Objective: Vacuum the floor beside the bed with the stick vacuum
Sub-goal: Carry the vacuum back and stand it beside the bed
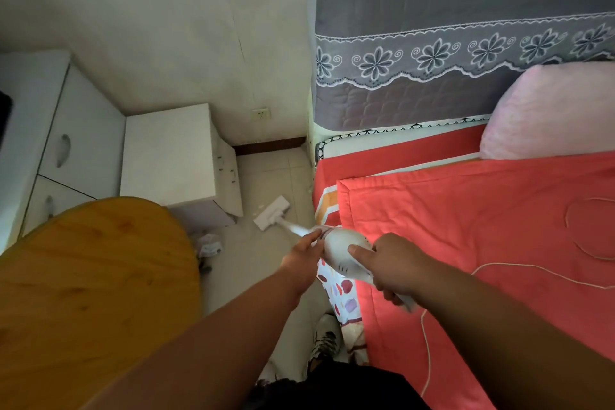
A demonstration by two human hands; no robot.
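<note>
I hold a white stick vacuum [339, 251] over the narrow strip of pale tiled floor [266, 173] between the bed [466, 243] and a white nightstand. Its flat floor head [271, 212] rests on the tiles near the nightstand's front corner. My right hand [387, 263] is wrapped around the handle at the rear of the motor body, forefinger lying along the body. My left hand [304, 255] grips the front of the body where the tube begins. The tube is mostly hidden behind my left hand.
A white nightstand [173, 156] stands against the wall, a white drawer cabinet [66, 143] to its left. A round wooden table [93, 283] fills the lower left. Crumpled litter [209, 245] lies by the table. A thin cord [519, 266] trails across the red quilt. A pink pillow [549, 113] sits at the headboard.
</note>
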